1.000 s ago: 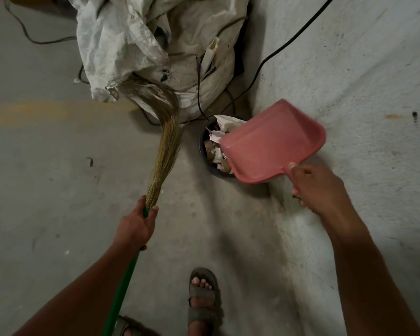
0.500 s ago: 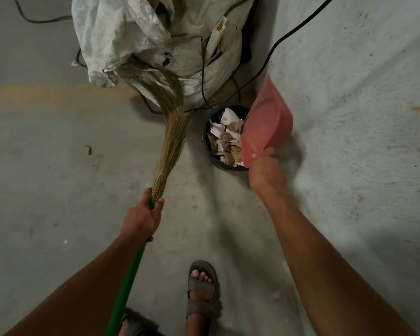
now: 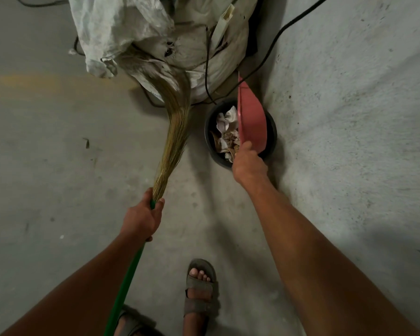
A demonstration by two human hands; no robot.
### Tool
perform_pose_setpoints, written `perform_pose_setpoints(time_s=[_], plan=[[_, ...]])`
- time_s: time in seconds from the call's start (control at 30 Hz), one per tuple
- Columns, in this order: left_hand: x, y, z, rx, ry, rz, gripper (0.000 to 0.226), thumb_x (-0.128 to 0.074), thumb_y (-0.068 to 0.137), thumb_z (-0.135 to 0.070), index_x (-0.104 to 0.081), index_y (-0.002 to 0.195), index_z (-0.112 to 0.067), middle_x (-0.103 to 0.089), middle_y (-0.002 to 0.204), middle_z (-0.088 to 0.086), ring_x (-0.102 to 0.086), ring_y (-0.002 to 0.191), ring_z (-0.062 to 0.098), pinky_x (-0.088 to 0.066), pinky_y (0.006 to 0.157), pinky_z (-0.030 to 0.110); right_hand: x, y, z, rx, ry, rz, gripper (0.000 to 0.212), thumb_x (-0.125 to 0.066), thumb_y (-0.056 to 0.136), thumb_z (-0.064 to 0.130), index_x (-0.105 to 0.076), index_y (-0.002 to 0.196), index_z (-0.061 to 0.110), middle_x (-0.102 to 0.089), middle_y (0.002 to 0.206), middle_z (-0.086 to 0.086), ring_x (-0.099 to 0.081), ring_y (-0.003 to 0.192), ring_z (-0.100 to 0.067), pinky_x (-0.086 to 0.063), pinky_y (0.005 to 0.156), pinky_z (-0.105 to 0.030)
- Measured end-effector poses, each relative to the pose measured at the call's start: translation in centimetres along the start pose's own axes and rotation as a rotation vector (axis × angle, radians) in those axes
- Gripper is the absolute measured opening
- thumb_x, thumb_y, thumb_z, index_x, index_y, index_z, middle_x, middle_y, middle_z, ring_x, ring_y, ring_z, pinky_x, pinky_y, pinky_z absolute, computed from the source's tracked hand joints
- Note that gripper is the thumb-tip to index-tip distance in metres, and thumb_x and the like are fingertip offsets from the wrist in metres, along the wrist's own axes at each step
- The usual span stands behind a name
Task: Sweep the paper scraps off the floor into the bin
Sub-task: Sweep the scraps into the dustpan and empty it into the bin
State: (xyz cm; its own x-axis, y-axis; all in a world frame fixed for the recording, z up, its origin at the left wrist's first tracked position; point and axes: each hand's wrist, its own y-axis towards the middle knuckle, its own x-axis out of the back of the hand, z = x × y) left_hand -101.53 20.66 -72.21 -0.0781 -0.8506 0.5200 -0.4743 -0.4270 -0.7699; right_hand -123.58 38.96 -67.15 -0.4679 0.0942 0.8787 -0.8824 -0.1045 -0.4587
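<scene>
A small black bin (image 3: 272, 139) stands on the concrete floor by the wall, filled with crumpled paper scraps (image 3: 224, 132). My right hand (image 3: 249, 162) grips the handle of a pink dustpan (image 3: 251, 117), which stands tipped on edge over the bin's right half. My left hand (image 3: 142, 218) grips a grass broom (image 3: 175, 127) where its green handle meets the straw. The broom's tips brush against a white sack behind the bin.
A big white woven sack (image 3: 141, 32) stuffed with junk sits just behind the bin. Black cables (image 3: 274, 44) run across it and up the right wall (image 3: 349, 105). My sandalled feet (image 3: 199, 289) stand near the bottom edge. A small dark scrap (image 3: 86, 143) lies on the floor at left.
The dustpan has swung from lying flat at the right of the bin to standing on edge over it. My right hand moved left, closer to the bin. The broom stayed put.
</scene>
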Motion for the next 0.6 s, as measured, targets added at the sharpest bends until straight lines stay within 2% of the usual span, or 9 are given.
perform_pose_setpoints(time_s=[0.17, 0.3, 0.37, 0.43, 0.6], plan=[[0.2, 0.0, 0.7, -0.004, 0.031, 0.008, 0.071, -0.043, 0.106, -0.062, -0.016, 0.168, -0.043, -0.067, 0.112, 0.017, -0.071, 0.071, 0.029, -0.063, 0.048, 0.038, -0.6, 0.2, -0.4, -0.033, 0.021, 0.03, 0.022, -0.042, 0.108, 0.02, -0.035, 0.127, 0.009, -0.06, 0.128, -0.021, -0.064, 0.111, -0.04, -0.046, 0.079, -0.046], [0.8, -0.8, 1.5, -0.008, 0.068, 0.024, 0.071, -0.042, 0.106, -0.063, -0.014, 0.169, -0.043, -0.066, 0.104, 0.014, -0.07, 0.064, 0.026, -0.059, 0.043, 0.032, 1.0, -0.3, -1.9, -0.124, 0.099, -0.025, 0.025, -0.04, 0.109, 0.024, -0.035, 0.126, 0.007, -0.061, 0.128, -0.024, -0.064, 0.109, -0.044, -0.054, 0.085, -0.049], [1.1, -1.4, 1.7, -0.003, 0.079, 0.033, 0.072, -0.041, 0.106, -0.063, -0.013, 0.169, -0.042, -0.066, 0.1, 0.014, -0.07, 0.062, 0.026, -0.057, 0.041, 0.03, 1.8, -1.5, -2.8, -0.205, 0.196, -0.069, 0.028, -0.039, 0.111, 0.031, -0.038, 0.124, 0.006, -0.061, 0.127, -0.024, -0.063, 0.109, -0.044, -0.048, 0.079, -0.045], [1.2, -1.9, 1.7, -0.004, 0.089, 0.033, 0.072, -0.041, 0.106, -0.063, -0.011, 0.169, -0.042, -0.066, 0.102, 0.015, -0.07, 0.062, 0.026, -0.057, 0.042, 0.031, 2.2, -3.3, -3.9, -0.246, 0.234, -0.116, 0.029, -0.037, 0.111, 0.035, -0.04, 0.122, 0.008, -0.063, 0.12, -0.021, -0.063, 0.1, -0.039, -0.045, 0.073, -0.043], [1.3, -2.3, 1.5, -0.026, 0.081, 0.02, 0.072, -0.041, 0.107, -0.061, -0.012, 0.169, -0.041, -0.066, 0.103, 0.015, -0.07, 0.064, 0.027, -0.06, 0.044, 0.033, 1.0, -7.5, -3.8, -0.203, 0.189, -0.259, 0.031, -0.037, 0.111, 0.037, -0.042, 0.121, 0.008, -0.067, 0.099, -0.016, -0.064, 0.076, -0.031, -0.048, 0.059, -0.039]])
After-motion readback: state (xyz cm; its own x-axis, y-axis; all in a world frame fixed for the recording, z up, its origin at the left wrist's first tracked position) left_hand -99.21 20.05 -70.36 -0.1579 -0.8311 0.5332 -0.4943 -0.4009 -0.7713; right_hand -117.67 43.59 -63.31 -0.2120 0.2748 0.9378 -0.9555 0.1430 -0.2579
